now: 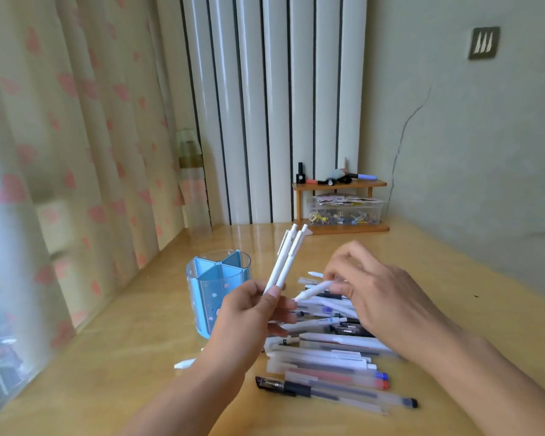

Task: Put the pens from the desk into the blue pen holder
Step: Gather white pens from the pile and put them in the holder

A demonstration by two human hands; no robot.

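Fingers of my left hand (255, 305) grip two white pens (285, 259) upright; my right hand (368, 292) pinches another white pen (313, 290) over the pile (331, 357).

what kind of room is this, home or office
Probably a home study corner or bedroom desk: heart-print curtains, a wooden desk strewn with pens, and a small shelf of stationery against the wall.

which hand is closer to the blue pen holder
Left. The left hand, gripping two white pens, is right beside the blue pen holder; the right hand is farther right, over the pen pile.
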